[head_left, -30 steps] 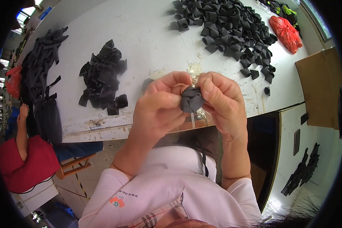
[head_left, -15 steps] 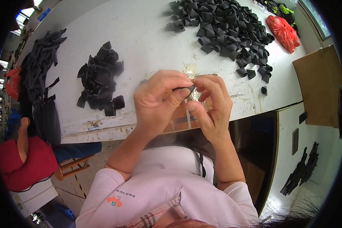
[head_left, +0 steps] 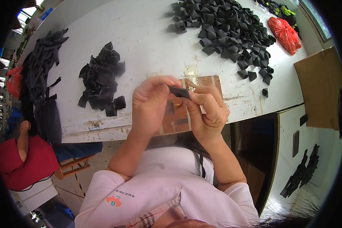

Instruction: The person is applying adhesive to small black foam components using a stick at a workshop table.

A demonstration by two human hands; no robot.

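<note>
Between my two hands is a small flat black fabric piece (head_left: pixel 179 92), held up above the near edge of the table. My left hand (head_left: pixel 152 97) pinches its left end between thumb and fingers. The other end sits in the pinch of my right hand (head_left: pixel 208 108), whose remaining fingers are curled. Below the hands lies a brown board (head_left: pixel 212 81) with tape strips and a shiny, glue-like patch. Left of my hands is a heap of black fabric pieces (head_left: pixel 102 76). A larger pile of curled black pieces (head_left: pixel 231 34) spreads over the far right.
Long black strips (head_left: pixel 41 57) lie along the table's left side. A red plastic bag (head_left: pixel 285 35) sits at the far right, near a cardboard box (head_left: pixel 319 87). One loose black piece (head_left: pixel 265 92) lies near the right edge. A person in a red shirt (head_left: pixel 26 159) is at lower left.
The black piece, mostly hidden by my fingers before, now shows stretched between both hands. My right fingers have closed on its right end, and more of the brown board is visible.
</note>
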